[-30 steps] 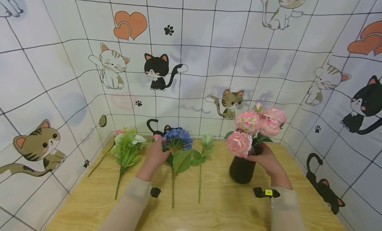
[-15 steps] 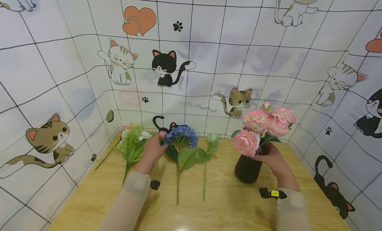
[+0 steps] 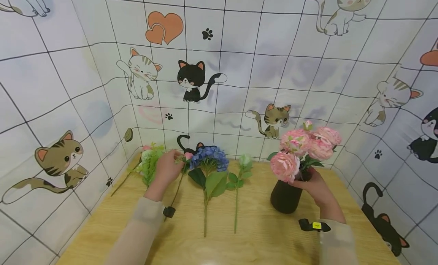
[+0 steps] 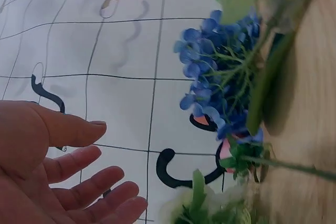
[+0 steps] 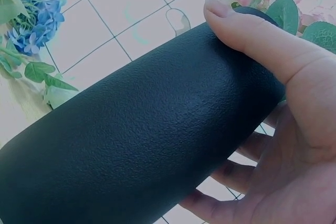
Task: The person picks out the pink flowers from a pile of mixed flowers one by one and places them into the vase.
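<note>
My left hand (image 3: 167, 169) is over the back left of the table, its fingers extended and holding nothing in the left wrist view. It partly covers a leafy green bunch with white blooms (image 3: 149, 168). Just right of it lies a thin-stemmed pink bud (image 3: 188, 155), beside a blue hydrangea (image 3: 210, 158). With my right hand (image 3: 316, 187) I grip a black vase (image 3: 285, 196) near its mouth, thumb on one side and fingers round the other in the right wrist view. Pink peonies (image 3: 285, 166) with green leaves fill the vase.
A pale green-white rose (image 3: 245, 161) lies right of the hydrangea, its stem toward me. At the far left, another pink flower (image 3: 146, 147) lies at the table's back corner. Cloth walls printed with cats (image 3: 191, 80) enclose the wooden table (image 3: 253, 242) behind and at the sides.
My left hand has moved left, away from the pink bud and hydrangea, toward the green bunch, uncovering the bud's stem. My right hand keeps its grip on the vase. The head view has shifted slightly.
</note>
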`<state>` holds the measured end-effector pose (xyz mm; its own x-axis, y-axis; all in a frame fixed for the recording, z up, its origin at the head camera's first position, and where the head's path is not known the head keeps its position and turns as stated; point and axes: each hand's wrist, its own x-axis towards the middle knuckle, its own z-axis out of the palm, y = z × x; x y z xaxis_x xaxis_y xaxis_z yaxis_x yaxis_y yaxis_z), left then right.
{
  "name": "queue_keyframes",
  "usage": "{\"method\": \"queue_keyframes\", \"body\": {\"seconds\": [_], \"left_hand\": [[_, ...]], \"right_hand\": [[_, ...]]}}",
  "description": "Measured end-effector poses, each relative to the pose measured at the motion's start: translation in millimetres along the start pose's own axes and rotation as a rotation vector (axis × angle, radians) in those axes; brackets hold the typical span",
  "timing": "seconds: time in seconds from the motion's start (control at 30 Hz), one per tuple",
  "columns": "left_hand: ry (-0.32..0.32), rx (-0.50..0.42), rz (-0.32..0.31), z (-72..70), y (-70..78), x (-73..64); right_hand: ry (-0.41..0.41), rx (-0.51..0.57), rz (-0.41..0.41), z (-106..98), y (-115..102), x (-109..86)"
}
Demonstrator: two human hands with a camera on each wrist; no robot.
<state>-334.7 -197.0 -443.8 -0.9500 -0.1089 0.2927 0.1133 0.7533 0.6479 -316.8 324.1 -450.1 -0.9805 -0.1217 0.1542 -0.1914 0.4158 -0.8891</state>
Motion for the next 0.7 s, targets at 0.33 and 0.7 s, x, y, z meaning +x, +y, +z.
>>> {"method": "queue_keyframes", "body": {"seconds": [0.33,0.7], "left_hand": [[0.205,-0.007,-0.005,-15.0,-36.4,-5.8],[0.195,0.003,-0.079,-30.1,-81.7,-9.4]], "right_hand": [[-0.005,-0.010,-0.008,-0.8,-2.8,0.2],[-0.012,0.014,0.013,0.3,1.8,1.7]]}}
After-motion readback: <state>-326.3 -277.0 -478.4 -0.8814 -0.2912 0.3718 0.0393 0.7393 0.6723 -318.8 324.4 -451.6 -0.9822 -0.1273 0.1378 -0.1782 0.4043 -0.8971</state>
